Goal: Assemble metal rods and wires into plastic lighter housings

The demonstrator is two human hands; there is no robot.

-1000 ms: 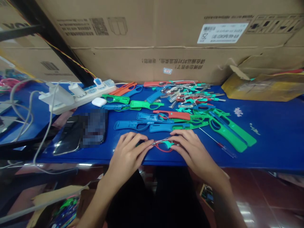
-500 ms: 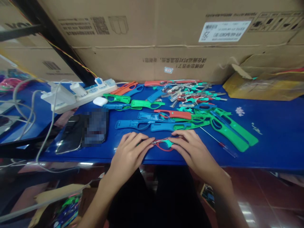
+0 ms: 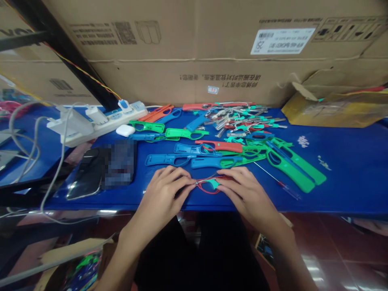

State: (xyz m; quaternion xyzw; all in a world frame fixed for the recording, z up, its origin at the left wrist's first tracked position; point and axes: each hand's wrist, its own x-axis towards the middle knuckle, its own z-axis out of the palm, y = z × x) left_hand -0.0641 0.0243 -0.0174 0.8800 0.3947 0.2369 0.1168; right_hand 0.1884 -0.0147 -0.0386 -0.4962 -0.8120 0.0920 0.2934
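While both hands meet low over the near edge, the red casing (image 3: 209, 192) sits between them, in front of the loose casings; whether it rests on the surface (image 3: 348, 169) or is held just clear, cannot tell. Left hand (image 3: 165, 190) pinches its left end, thumb to forefinger; right hand (image 3: 245, 188) grips the other end, fingertips against a small green piece (image 3: 214, 184). Likely trouble: an off-centre thumb push could tip the green piece out of its seat; uneven pull between the two grips might twist the casing; a slip could send small parts over the edge onto the tiled floor (image 3: 336, 250). Reaching outward, a sleeve or wrist could catch the screwdriver (image 3: 277, 182), close by the right hand. Surface blue, crowded: blue casing (image 3: 206, 162) just beyond the fingers, tangle of metal-tipped parts (image 3: 239, 117) farther back, black phone (image 3: 85, 173) and loaded power strip (image 3: 106, 125) to the left. Big cardboard box (image 3: 163, 76) walls off the back; yellow-taped carton (image 3: 330, 111) at far right, black metal post (image 3: 81, 68) at left.
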